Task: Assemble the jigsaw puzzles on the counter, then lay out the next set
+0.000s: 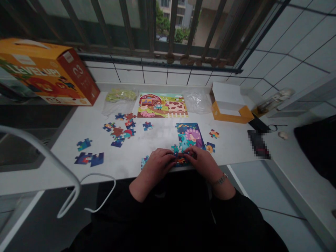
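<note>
A partly joined jigsaw puzzle [193, 134] with a purple dinosaur-like figure lies near the counter's front edge. At its lower left, my left hand [159, 161] has its fingers closed on a puzzle piece [181, 160] with orange and dark parts. My right hand [201, 160] pinches at the same piece from the other side, thumb and forefinger bent inward. Both hands cover part of the puzzle's bottom. A light blue piece [144, 161] shows beside my left hand. Just past my right hand sits a piece with a yellow round shape [210, 147].
Loose puzzle pieces [117, 132] are scattered on the left, with one orange piece [214, 133] on the right. Behind lie a farm picture [162, 105], plastic bags [198, 101] and an open yellow box [232, 117]. A large orange box [49, 75] and white tube [39, 147] stand left.
</note>
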The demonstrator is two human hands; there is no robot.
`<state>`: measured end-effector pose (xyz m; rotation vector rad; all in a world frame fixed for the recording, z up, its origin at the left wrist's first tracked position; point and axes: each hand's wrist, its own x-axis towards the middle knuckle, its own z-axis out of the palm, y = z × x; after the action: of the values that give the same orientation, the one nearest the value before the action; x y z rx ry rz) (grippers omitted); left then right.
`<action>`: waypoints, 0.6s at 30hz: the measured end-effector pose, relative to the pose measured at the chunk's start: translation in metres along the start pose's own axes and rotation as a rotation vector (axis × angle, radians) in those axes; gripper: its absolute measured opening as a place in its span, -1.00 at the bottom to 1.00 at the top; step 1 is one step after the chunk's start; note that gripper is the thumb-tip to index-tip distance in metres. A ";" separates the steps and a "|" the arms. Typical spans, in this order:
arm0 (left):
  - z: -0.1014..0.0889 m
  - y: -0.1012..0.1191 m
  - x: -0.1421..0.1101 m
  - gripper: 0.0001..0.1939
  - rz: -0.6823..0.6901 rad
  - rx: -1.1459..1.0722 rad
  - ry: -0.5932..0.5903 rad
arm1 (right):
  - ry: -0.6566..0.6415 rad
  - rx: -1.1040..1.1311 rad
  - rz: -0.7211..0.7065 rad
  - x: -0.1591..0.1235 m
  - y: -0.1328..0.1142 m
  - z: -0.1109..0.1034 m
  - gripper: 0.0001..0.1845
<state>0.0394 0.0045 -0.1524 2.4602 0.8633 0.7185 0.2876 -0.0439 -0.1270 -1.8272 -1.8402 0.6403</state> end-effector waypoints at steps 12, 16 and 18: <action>0.009 -0.004 0.000 -0.92 -0.049 0.043 0.120 | -0.120 0.068 0.003 -0.004 0.000 -0.011 -0.87; 0.012 -0.006 0.000 -0.94 -0.065 0.069 0.123 | -0.140 0.078 -0.021 -0.004 -0.004 -0.010 -0.90; 0.013 -0.007 0.001 -0.95 -0.063 0.074 0.125 | -0.115 0.071 -0.017 -0.003 -0.005 -0.008 -0.89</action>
<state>0.0445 0.0069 -0.1657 2.4619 1.0266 0.8394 0.2886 -0.0467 -0.1171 -1.7605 -1.8785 0.8099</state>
